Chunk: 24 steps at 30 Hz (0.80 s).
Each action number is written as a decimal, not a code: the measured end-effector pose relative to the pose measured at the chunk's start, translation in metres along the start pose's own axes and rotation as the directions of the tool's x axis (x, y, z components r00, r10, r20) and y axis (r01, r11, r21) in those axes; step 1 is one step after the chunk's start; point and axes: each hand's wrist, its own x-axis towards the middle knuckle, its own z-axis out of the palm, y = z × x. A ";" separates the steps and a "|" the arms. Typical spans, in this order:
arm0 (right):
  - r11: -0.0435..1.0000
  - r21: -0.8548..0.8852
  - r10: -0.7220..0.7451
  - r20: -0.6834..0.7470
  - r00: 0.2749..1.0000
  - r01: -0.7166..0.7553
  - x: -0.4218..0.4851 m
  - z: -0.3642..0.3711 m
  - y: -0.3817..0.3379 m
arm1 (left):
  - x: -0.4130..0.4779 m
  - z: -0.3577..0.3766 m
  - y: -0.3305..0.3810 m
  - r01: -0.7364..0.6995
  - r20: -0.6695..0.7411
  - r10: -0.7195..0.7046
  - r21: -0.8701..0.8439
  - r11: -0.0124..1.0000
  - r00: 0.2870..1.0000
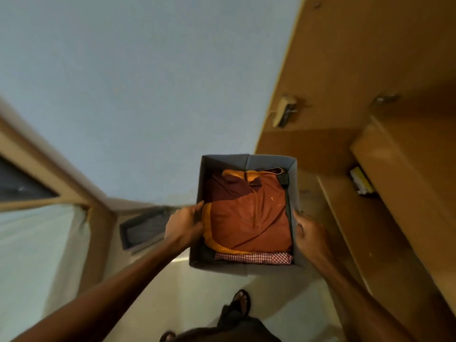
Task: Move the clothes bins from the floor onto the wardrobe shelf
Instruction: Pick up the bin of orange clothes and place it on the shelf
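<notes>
I see the grey clothes bin (246, 266) held in the air, clear of the floor (209, 304), just left of the wardrobe shelf (365, 218). My left hand (183, 224) and right hand (308, 234) clasp its side walls, though most fingers are hidden behind them. A rust shirt (249, 218) covers the rest (blurred).

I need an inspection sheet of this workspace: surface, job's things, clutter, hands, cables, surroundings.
Surface: wardrobe shelf at right, bare where visible.
Job's things: grey bin held in the air, filled with folded clothes; second bin on the floor.
Clutter: small items in a higher compartment, blurred.
Hands: left hand and right hand grip the bin's sides.
Cables: nothing seen.
Surroundings: blue wall, wardrobe door open.
</notes>
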 end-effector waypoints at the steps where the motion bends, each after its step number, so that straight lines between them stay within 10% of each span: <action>1: 0.999 -0.004 0.036 -0.056 0.998 -0.037 0.009 -0.015 0.014 | 0.017 0.005 0.023 -0.057 0.000 0.057 0.017 0.998 0.998; 15: 0.957 0.074 0.282 -0.470 0.837 -0.280 0.060 -0.155 0.124 | 0.163 0.055 0.263 -0.741 0.097 0.735 0.138 0.657 0.671; 24: 0.850 0.205 0.503 -0.589 0.632 -0.486 0.074 -0.193 0.175 | 0.229 0.102 0.399 -0.886 0.281 0.841 0.109 0.450 0.462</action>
